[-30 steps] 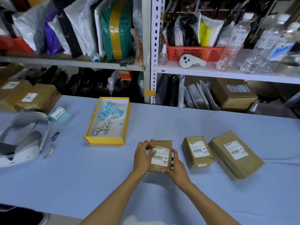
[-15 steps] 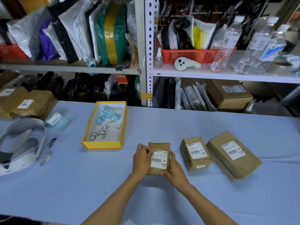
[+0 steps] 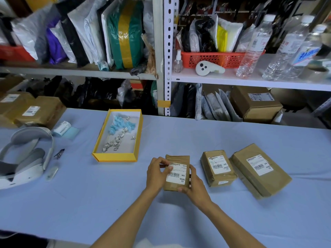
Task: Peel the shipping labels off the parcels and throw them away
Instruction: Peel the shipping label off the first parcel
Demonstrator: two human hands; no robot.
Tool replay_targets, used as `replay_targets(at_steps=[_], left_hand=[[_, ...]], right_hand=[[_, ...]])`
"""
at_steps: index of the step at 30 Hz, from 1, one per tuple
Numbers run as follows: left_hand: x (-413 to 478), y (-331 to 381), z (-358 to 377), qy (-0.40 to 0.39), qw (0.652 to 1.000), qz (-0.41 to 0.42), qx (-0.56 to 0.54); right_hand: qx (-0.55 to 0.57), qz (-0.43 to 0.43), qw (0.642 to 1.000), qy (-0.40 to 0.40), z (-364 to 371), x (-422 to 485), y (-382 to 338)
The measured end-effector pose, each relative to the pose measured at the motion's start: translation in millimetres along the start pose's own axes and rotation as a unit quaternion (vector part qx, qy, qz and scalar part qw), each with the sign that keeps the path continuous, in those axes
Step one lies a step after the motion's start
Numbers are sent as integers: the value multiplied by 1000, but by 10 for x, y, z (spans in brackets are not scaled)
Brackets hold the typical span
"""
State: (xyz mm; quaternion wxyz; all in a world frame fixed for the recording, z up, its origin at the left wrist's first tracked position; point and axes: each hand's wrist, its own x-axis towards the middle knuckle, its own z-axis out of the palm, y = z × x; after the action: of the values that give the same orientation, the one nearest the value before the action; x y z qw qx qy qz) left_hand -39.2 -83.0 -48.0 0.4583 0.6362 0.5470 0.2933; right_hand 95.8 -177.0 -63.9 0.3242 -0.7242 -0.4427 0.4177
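A small brown parcel (image 3: pixel 176 185) stands tilted up off the blue table, held between both hands. My right hand (image 3: pixel 194 187) grips its right edge and bottom corner. My left hand (image 3: pixel 158 173) is at its left side, thumb and fingertips pinching the top-left corner of its white shipping label (image 3: pixel 177 173). Two more brown parcels lie flat to the right, a medium one (image 3: pixel 217 168) and a larger one (image 3: pixel 259 170), each with a white label on top. An open yellow box (image 3: pixel 117 157) further back on the left holds crumpled label scraps and blue bits.
A white headset (image 3: pixel 23 156) lies at the table's left edge, with a small clip (image 3: pixel 60 153) and a label roll (image 3: pixel 62 127) near it. More brown parcels (image 3: pixel 34 111) are stacked far left. Shelves behind hold mailers, a red basket (image 3: pixel 213 59) and water bottles (image 3: pixel 254 47).
My left thumb and fingers have moved from the parcel's left edge onto the label's top-left corner. The parcel stays held in about the same spot.
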Motion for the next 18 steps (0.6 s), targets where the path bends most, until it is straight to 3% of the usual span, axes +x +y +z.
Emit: replay_targets(at_steps=[18], left_hand=[[23, 27, 68, 8, 999, -44, -17]], right_hand=[[14, -1, 1000, -6, -52, 48, -31]])
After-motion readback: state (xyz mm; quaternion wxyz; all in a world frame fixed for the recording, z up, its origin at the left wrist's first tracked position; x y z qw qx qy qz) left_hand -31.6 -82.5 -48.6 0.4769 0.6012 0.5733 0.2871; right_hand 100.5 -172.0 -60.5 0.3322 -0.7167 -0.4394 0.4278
